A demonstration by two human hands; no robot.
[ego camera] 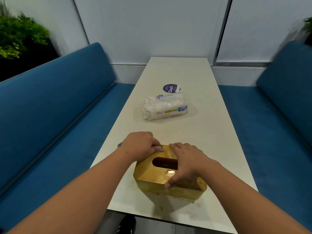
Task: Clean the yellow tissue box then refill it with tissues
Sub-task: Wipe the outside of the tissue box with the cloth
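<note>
The yellow tissue box (152,176) stands near the front of the white table (185,73), its lid on and the dark oval slot facing up. Its top and front look smeared and speckled. My left hand (140,146) grips the far left corner of the lid, fingers curled over the edge. My right hand (184,161) lies across the right side of the lid, thumb hooked over the near edge and fingers reaching the far edge. A clear plastic pack of white tissues (164,107) lies farther along the table, apart from the box.
A round purple sticker (170,88) sits on the table beyond the tissue pack. Blue cushioned benches (59,107) run along both sides of the table. Crumbs and stains dot the table around the box. A green plant (18,34) stands at the upper left.
</note>
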